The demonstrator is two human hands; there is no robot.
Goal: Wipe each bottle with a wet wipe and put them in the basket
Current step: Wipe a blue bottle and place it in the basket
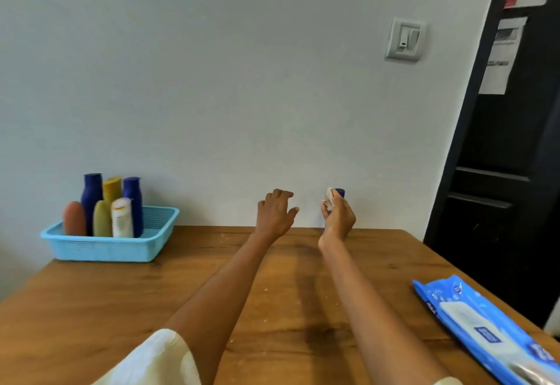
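A light blue plastic basket (157,221) stands at the table's far left with several upright bottles in it: two dark blue (91,194), a yellow, an orange-brown, an olive and a white one. My right hand (338,216) is raised near the far edge, closed around a crumpled wet wipe (328,198) and a dark blue bottle (340,192), of which only the cap shows above my fingers. My left hand (275,214) hovers just left of it, fingers spread, holding nothing.
The wooden table (121,300) meets a pale wall at its far edge. A blue pack of wet wipes (485,327) lies at the near right, close to the table's right edge. A dark cabinet (509,172) stands to the right.
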